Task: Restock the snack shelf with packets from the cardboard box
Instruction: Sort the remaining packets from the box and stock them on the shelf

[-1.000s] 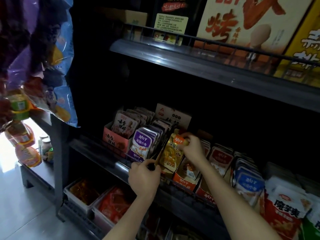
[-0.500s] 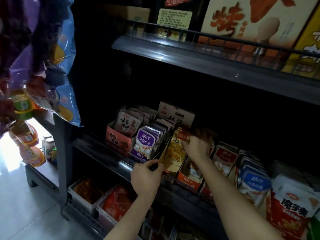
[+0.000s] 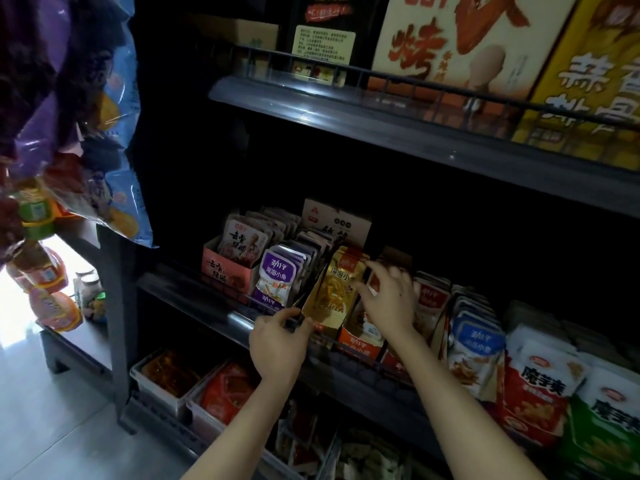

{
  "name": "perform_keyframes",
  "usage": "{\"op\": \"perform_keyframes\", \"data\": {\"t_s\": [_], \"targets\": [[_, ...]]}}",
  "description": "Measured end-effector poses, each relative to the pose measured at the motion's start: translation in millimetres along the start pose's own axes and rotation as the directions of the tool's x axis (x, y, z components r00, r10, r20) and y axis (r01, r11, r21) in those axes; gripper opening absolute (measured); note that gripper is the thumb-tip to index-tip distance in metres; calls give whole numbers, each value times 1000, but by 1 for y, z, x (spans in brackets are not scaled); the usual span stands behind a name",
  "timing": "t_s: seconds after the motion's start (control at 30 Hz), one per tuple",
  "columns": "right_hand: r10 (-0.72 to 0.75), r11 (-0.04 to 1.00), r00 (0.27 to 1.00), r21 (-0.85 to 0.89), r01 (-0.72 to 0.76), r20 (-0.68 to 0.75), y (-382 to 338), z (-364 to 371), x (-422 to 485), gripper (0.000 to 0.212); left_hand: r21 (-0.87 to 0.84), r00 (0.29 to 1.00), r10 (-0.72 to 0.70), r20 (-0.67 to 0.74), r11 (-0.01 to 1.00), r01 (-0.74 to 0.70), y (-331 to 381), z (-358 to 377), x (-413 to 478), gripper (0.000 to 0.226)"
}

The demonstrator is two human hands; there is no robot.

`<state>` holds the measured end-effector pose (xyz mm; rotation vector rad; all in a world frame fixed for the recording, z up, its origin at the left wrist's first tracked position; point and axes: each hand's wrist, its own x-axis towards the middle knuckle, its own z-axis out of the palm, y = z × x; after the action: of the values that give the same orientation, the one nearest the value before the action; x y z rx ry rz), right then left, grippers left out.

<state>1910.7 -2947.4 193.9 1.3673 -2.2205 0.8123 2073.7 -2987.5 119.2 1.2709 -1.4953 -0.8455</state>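
A row of yellow fish-snack packets (image 3: 337, 289) stands in a narrow cardboard tray (image 3: 309, 304) on the middle shelf (image 3: 235, 320). My left hand (image 3: 277, 344) pinches the tray's front lower corner between thumb and forefinger. Just right of the yellow row, my right hand (image 3: 389, 301) has its thumb against the front yellow packet's edge. Its fingers curl over a red-orange packet (image 3: 374, 285) behind. Which packet the right hand holds is hard to make out in the dim light.
Purple packets (image 3: 275, 278) and a pink carton (image 3: 225, 271) stand left of the yellow row. Blue (image 3: 478, 344) and red-white packets (image 3: 540, 382) stand to its right. Large boxes (image 3: 450, 46) fill the upper shelf. Bins of red packets (image 3: 221, 389) sit below. Hanging bags (image 3: 69, 116) crowd the left.
My right hand has let go of the top of the front yellow packet and moved right, onto the red-orange packets. My left hand has stayed at the tray's front corner.
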Motion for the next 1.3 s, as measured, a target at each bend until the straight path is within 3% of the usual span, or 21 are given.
{"op": "perform_keyframes", "data": {"t_s": [0.17, 0.33, 0.57, 0.7, 0.8, 0.97, 1.13, 1.3], "targets": [[-30, 993, 998, 111, 35, -50, 5, -37, -62, 39, -17, 998, 26, 49, 1000, -25, -7, -29, -35, 24], [-55, 990, 997, 130, 62, -55, 6, -70, -147, 33, 51, 993, -57, 102, 997, 52, -29, -64, -89, 13], [-78, 981, 994, 182, 63, 74, 25, -65, -300, 31, 193, 970, -59, 236, 981, 13, -113, -91, -180, 12], [30, 981, 963, 175, -80, 268, 63, -33, -402, 26, 214, 944, -53, 324, 977, -19, -181, -106, -251, 10], [165, 963, 873, 116, -243, 459, 94, -7, -473, 21, 359, 922, -133, 364, 934, -7, -229, -114, -292, 16], [358, 845, 645, 60, -531, 676, 118, 31, -547, 27, 508, 883, -244, 402, 861, 6, -272, -105, -315, 37], [470, 687, 414, -28, -726, 779, 114, 69, -575, 36, 486, 835, -291, 467, 873, 33, -284, -84, -311, 43], [532, 481, 241, -55, -875, 812, 108, 112, -579, 49, 511, 821, -366, 439, 853, 107, -292, -80, -312, 48]]}}
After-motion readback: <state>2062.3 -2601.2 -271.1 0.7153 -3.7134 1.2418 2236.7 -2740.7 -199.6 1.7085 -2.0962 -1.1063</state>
